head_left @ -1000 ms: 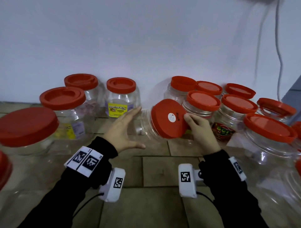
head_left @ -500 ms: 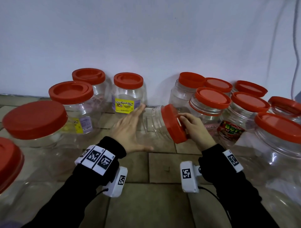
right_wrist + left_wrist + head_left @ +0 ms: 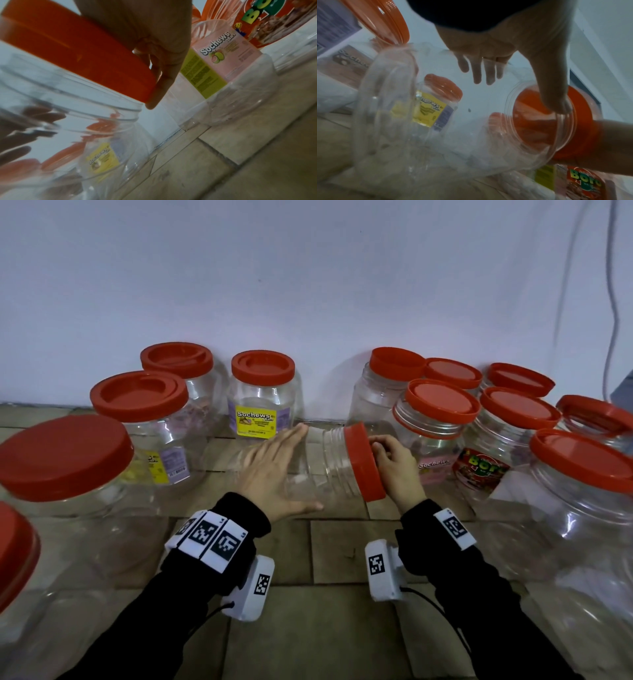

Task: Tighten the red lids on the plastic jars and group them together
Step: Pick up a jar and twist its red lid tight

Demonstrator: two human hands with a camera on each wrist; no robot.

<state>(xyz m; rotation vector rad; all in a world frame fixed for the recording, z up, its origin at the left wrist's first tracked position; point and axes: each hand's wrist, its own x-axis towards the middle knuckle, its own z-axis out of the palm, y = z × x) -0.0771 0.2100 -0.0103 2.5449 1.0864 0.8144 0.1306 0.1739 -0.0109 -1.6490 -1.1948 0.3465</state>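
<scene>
Clear jar tipped on its side over the tiled floor, apparently empty. Right hand curls round its red lid; left hand, fingers spread flat, braces the body. Lidded jars stand around.

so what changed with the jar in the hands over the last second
The held jar has swung round: its red lid, which faced the camera a second ago, now shows edge-on and points right. The right hand still grips the lid, and the left hand still lies flat on the jar's body. The other jars seem unmoved.
</scene>
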